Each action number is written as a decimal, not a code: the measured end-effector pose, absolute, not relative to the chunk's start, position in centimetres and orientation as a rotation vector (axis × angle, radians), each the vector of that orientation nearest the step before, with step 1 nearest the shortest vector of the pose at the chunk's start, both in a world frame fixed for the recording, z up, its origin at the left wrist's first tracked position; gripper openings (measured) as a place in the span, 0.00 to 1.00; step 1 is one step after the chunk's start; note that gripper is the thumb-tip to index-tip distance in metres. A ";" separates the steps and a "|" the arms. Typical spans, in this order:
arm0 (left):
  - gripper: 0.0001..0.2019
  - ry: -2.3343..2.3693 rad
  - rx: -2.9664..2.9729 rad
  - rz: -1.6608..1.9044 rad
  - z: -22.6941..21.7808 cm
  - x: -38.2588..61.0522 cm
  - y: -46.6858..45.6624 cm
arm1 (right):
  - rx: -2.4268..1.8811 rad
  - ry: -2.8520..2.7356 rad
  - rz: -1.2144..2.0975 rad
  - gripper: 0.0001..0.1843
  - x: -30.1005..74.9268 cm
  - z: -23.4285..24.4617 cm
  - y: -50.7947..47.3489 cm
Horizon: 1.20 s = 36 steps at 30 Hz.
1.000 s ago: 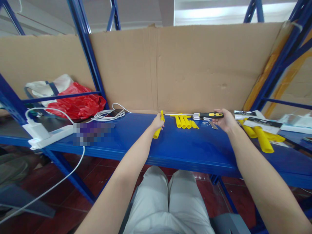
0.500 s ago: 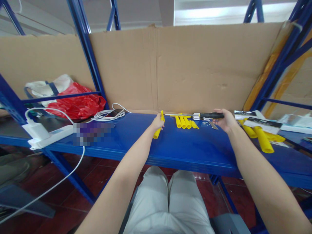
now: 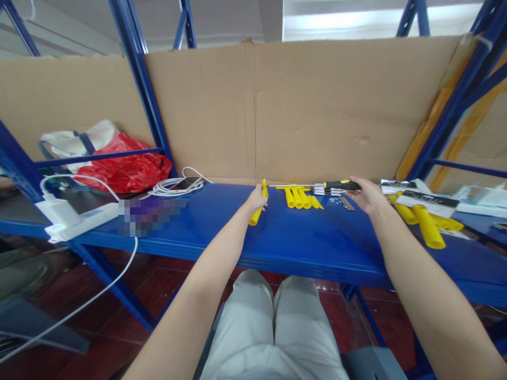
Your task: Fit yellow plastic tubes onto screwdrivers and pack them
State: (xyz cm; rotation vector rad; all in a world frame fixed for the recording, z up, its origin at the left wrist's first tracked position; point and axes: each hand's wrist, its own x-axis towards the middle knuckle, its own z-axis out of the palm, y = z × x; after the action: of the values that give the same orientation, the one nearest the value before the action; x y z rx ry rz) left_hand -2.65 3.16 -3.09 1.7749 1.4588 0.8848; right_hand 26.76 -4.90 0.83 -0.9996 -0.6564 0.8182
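My left hand (image 3: 257,200) is closed around a yellow plastic tube-like piece (image 3: 254,218) that stands tilted over the blue shelf. In my right hand (image 3: 366,196) is a screwdriver (image 3: 343,185) with a black and yellow handle, held level. Its long thin shaft points left, and the tip reaches the upper part of the yellow piece; the exact contact is too small to make out. Beneath the shaft lies a row of several yellow tube-like pieces (image 3: 299,199). Small metal bits (image 3: 335,200) and a flat metal strip (image 3: 347,204) lie near my right hand.
More yellow tubes (image 3: 430,227) and black-and-white packets (image 3: 428,202) lie at the right. A cardboard panel (image 3: 317,111) closes off the back of the blue shelf (image 3: 301,240). At the left are a coiled white cable (image 3: 174,187), a power strip (image 3: 89,219) and a red bag (image 3: 127,163).
The screwdriver handle has turned about its length, so a yellow patch now faces up. My right fingers have shifted slightly on it; my left hand and the yellow piece stay put.
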 end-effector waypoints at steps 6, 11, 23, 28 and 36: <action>0.28 1.424 1.735 0.910 -3.2 -2.7 3.4 | -0.888 -0.710 0.797 0.12 28.1 -0.1 -3.6; 0.29 1.403 1.697 0.936 -3.2 -2.6 3.3 | -0.829 -0.776 0.794 0.12 28.8 -0.7 -2.8; 0.31 1.383 1.646 0.981 -3.1 -2.5 3.1 | -0.770 -0.864 0.638 0.16 30.5 -1.4 -1.6; 0.31 1.409 1.598 1.067 -3.0 -2.6 3.5 | -0.823 -0.950 0.629 0.17 30.4 -1.5 -1.9; 0.36 1.360 1.704 1.328 -3.2 -2.6 4.4 | -0.983 -1.067 0.708 0.19 27.4 -1.1 -3.5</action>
State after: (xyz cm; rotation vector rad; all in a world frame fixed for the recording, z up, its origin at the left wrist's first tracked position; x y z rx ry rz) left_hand -2.61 4.38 -3.20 1.7039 1.3595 1.3278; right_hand 27.45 -3.45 -1.08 -0.9833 -1.0669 0.7084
